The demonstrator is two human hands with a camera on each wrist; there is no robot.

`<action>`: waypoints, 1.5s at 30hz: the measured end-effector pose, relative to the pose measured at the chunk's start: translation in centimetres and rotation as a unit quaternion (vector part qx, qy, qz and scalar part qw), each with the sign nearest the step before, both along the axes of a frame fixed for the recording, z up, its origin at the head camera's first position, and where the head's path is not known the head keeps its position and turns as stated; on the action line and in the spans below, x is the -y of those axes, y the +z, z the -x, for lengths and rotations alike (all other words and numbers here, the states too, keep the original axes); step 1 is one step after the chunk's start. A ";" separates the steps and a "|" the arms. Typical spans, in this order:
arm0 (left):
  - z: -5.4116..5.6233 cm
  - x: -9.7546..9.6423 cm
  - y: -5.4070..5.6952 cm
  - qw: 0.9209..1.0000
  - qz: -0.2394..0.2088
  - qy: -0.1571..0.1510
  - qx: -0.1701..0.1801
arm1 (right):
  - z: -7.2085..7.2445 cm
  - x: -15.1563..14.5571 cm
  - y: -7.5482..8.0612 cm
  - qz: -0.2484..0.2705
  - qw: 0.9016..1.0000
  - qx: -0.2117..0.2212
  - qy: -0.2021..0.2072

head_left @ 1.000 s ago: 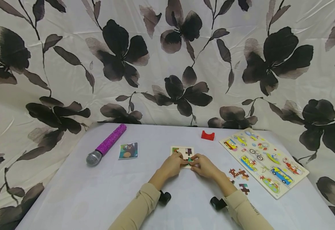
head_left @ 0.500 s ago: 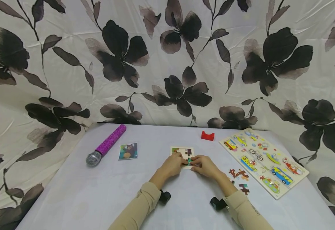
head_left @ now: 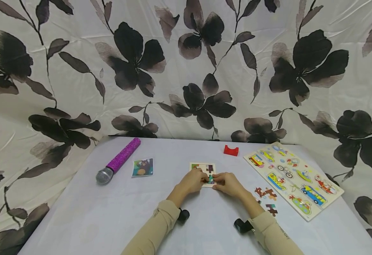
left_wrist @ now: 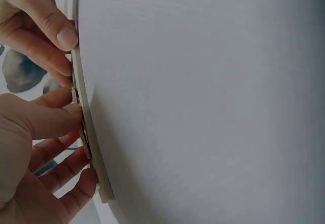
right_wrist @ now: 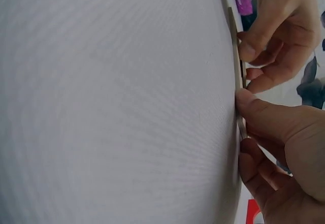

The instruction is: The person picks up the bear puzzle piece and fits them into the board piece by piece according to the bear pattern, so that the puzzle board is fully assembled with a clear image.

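Gripping small square pale-wood jigsaw tray (head_left: 203, 164) two-handed, centred between the wrists.
Pinching near edge with curled left hand (head_left: 192, 180), near-right corner with right hand (head_left: 226, 183); cannot tell any loose piece in the left pinch from tray wood. Roughly square, so no long axis to align. Note teal-green jigsaw piece (head_left: 210, 179) between both sets of fingertips, just left of right hand; loose brown jigsaw pieces (head_left: 270, 193) off to the right, so nearer right hand. Can read no brands; dark lettering on khaki right sleeve (head_left: 276, 232) too small.

purple microphone (head_left: 120, 158) at far left; red block (head_left: 231, 151) near vehicle board (head_left: 292, 180).
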State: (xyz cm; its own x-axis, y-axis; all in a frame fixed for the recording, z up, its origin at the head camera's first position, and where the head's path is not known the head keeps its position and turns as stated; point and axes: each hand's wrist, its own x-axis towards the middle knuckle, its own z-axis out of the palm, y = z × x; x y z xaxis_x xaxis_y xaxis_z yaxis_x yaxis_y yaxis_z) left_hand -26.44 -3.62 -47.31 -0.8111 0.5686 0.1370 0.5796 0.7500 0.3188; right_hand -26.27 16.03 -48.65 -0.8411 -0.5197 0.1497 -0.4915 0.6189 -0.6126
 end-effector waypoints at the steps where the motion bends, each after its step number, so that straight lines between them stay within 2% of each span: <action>1: 0.0 0.0 0.0 1.000 0.001 -0.001 0.002 | 0.0 0.0 0.0 -0.001 1.000 -0.001 0.001; 9: 0.2 -0.1 0.0 0.999 0.024 0.012 0.039 | -0.1 0.1 0.1 0.001 1.000 0.004 0.000; 14: 0.0 -0.3 0.2 0.998 0.046 0.017 0.033 | -0.1 0.0 0.1 0.001 1.000 0.009 0.001; 22: -0.2 -0.5 0.0 0.998 0.045 0.026 0.029 | -0.2 0.1 0.3 -0.001 1.000 0.016 -0.003; 28: -0.2 -0.4 -0.3 1.000 0.013 0.014 0.010 | -0.2 0.2 0.3 -0.003 1.000 0.020 -0.004; 31: -0.2 -0.3 -0.4 1.000 -0.016 0.014 0.001 | -0.2 0.2 0.2 -0.003 1.000 0.019 -0.005; 34: -0.3 -0.2 -0.5 0.999 -0.029 0.022 0.007 | -0.3 0.2 0.1 -0.002 1.000 0.019 -0.005; 40: -1.0 0.2 -0.1 0.998 0.012 0.041 0.039 | -0.2 0.2 0.0 -0.002 1.000 0.012 0.000; 45: -1.9 0.7 0.4 0.998 0.063 0.003 0.014 | -0.3 0.2 0.1 -0.006 1.000 0.012 -0.004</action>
State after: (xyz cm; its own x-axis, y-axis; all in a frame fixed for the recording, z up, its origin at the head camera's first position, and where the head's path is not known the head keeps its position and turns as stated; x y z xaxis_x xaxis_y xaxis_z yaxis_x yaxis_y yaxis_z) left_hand -24.52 -4.37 -46.95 -0.8176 0.5742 0.0418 0.5664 0.7892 0.2375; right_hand -25.99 15.85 -48.50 -0.8483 -0.5150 0.1230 -0.4717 0.6297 -0.6172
